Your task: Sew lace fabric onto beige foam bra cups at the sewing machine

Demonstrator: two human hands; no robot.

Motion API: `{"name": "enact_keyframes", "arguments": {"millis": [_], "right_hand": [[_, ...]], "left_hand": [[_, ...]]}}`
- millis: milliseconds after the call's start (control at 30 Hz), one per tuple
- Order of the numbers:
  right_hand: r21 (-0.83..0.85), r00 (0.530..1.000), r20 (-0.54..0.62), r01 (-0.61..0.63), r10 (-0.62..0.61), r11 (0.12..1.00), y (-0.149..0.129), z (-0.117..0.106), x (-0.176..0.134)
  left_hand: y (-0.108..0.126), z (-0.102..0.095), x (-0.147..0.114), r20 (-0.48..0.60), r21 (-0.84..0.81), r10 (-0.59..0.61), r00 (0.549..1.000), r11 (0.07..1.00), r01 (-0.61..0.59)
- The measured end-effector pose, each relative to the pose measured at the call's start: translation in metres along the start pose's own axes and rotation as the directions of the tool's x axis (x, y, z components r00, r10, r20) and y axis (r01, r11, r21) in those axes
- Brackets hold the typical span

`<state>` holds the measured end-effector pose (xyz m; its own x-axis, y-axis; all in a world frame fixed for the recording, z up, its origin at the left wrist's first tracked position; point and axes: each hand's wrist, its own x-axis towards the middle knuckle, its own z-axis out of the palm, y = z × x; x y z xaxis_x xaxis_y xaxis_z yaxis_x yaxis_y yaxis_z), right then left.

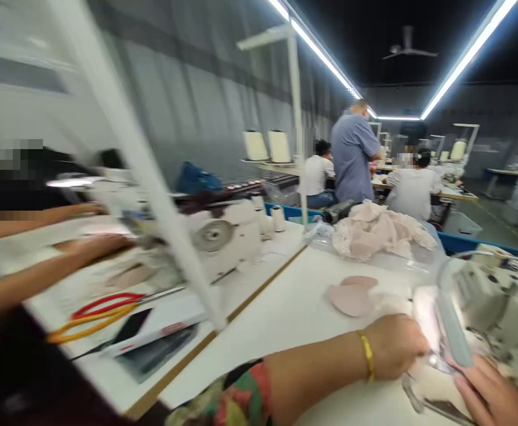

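At sewing machine (485,296) — both hands (396,346) press pale fabric (427,384).

both hands (440,367) on pale fabric (431,384) at sewing machine (489,302)

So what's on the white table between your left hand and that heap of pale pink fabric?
In the head view, two flat pink oval fabric pads lie between the left hand and the heap of pale pink fabric.

White table (285,313) bearing pink fabric pieces (352,296).
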<state>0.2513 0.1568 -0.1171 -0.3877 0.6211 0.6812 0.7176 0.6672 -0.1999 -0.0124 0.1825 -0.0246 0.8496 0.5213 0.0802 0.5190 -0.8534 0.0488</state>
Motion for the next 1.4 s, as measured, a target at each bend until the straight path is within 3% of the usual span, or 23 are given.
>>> {"name": "enact_keyframes", "arguments": {"millis": [100, 200, 367, 600, 933, 1167, 1267, 1400], "right_hand": [[-0.063, 0.954, 0.285, -0.077, 0.092, 0.995, -0.023, -0.025, 0.016], [-0.103, 0.910, 0.379, -0.140, 0.169, 0.985, -0.034, -0.033, 0.032], [-0.093, 0.884, 0.421, -0.181, 0.203, 0.979, -0.038, -0.036, 0.039], [-0.034, 0.883, 0.422, -0.214, 0.208, 0.976, -0.036, -0.035, 0.037], [-0.065, 0.898, 0.385, -0.202, 0.211, 0.977, -0.033, -0.032, 0.033], [-0.108, 0.959, 0.276, -0.042, 0.070, 0.993, -0.030, -0.028, 0.029], [-0.083, 0.959, 0.284, 0.028, -0.004, 0.996, -0.043, -0.028, 0.035], [0.014, 0.926, 0.338, 0.174, -0.168, 0.985, -0.075, -0.029, 0.050]], "left_hand": [[0.007, 0.007, -0.002, -0.142, -0.072, 0.067, 0.988, 0.994, -0.078], [0.003, 0.014, 0.000, -0.288, -0.159, 0.068, 0.955, 0.980, -0.117], [0.006, 0.016, 0.008, -0.425, -0.216, -0.005, 0.905, 0.972, -0.096], [0.011, 0.021, 0.020, -0.477, -0.201, -0.098, 0.873, 0.979, 0.000], [0.009, 0.030, 0.024, -0.345, -0.109, -0.186, 0.920, 0.981, 0.158], [0.013, 0.017, 0.030, -0.167, 0.009, -0.164, 0.972, 0.986, 0.167], [0.028, -0.005, 0.007, -0.064, -0.021, -0.160, 0.985, 0.987, 0.159], [0.055, -0.040, -0.060, 0.040, -0.182, -0.158, 0.987, 0.970, 0.162]]}}
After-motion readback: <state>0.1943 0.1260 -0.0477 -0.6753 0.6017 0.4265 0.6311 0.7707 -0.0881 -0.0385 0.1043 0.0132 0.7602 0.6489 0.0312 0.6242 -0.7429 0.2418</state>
